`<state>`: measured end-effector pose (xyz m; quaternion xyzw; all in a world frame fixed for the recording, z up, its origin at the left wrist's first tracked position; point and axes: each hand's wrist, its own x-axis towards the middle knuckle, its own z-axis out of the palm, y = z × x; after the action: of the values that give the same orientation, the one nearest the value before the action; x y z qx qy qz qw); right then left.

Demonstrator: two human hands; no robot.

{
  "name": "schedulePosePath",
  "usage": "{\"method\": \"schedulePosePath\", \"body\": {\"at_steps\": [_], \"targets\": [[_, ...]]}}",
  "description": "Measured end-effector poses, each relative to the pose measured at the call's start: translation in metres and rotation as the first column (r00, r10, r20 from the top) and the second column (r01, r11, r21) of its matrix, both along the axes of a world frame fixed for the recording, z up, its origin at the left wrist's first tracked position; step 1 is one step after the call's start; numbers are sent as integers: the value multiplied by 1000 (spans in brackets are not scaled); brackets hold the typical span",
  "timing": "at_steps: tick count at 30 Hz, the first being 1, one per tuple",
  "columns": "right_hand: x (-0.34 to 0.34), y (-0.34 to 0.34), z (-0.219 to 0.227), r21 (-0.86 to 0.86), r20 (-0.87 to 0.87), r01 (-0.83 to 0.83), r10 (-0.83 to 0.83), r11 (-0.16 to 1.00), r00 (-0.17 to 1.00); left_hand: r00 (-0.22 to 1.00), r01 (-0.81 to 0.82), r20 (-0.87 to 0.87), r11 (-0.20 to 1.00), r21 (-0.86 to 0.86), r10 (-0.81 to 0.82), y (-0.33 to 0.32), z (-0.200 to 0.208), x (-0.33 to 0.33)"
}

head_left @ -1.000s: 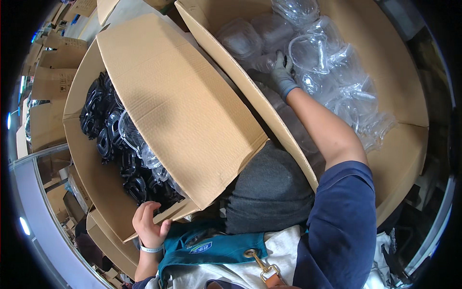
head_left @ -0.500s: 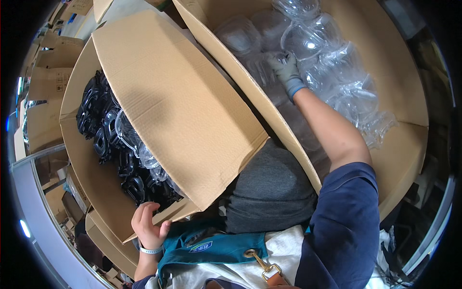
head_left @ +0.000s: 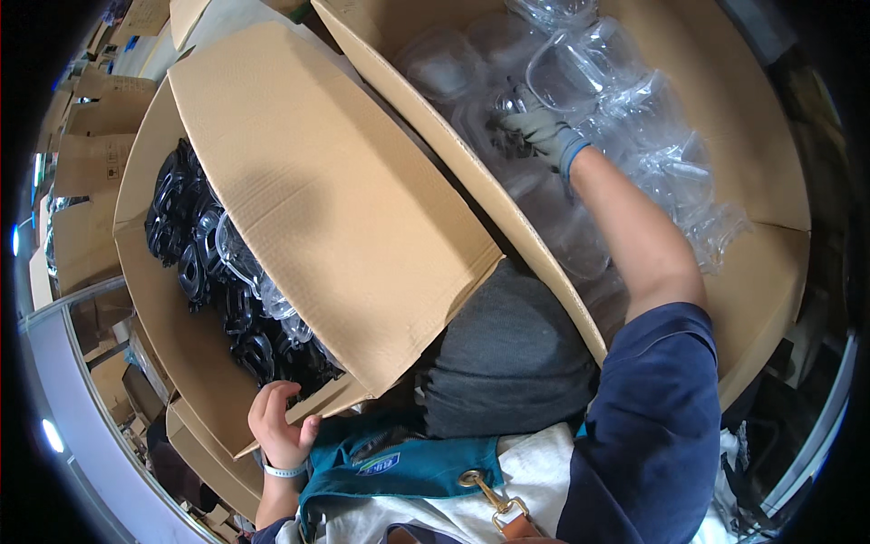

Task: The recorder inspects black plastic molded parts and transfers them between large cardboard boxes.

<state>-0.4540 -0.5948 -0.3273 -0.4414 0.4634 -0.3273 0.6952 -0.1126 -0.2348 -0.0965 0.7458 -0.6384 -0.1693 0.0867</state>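
My right hand (head_left: 548, 133), in a grey glove, reaches into the large cardboard box on the right. Its bent fingers hold part of a clear plastic shell (head_left: 509, 102) among the stacked ones, and the fingertips are partly lost in the glare. My left hand (head_left: 279, 424), bare with a pale wristband, is at the near edge of the left cardboard box (head_left: 172, 340). Its fingers curve loosely with the thumb apart, and nothing is in it. Black plastic parts (head_left: 240, 313) lie inside that left box beside my left hand, with clear parts (head_left: 237, 252) among them.
A wide cardboard flap (head_left: 331, 190) slants over the left box and hides part of its contents. The right box's wall (head_left: 462, 168) stands between that flap and my right arm. More cartons (head_left: 93, 163) stand at the far left, beside a pale metal frame (head_left: 68, 372).
My right hand has shifted slightly to the right and nearer to me within the box, its fingers spread a little wider. My left hand has stayed in place.
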Motion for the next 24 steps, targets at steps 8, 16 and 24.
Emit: {"method": "schedulePosePath", "body": {"at_steps": [8,16,24], "targets": [[-16,-22,-31,255,393,100,-197,962,898,1000,7,-10,1000,-6,-7,-1,-2,0],[-25,-24,25,141,237,2,-35,990,971,1000,-12,-24,1000,-11,12,1,-1,-1],[-72,-22,141,-633,-99,3,-84,774,992,1000,15,15,1000,-22,-14,-1,5,-4]]}}
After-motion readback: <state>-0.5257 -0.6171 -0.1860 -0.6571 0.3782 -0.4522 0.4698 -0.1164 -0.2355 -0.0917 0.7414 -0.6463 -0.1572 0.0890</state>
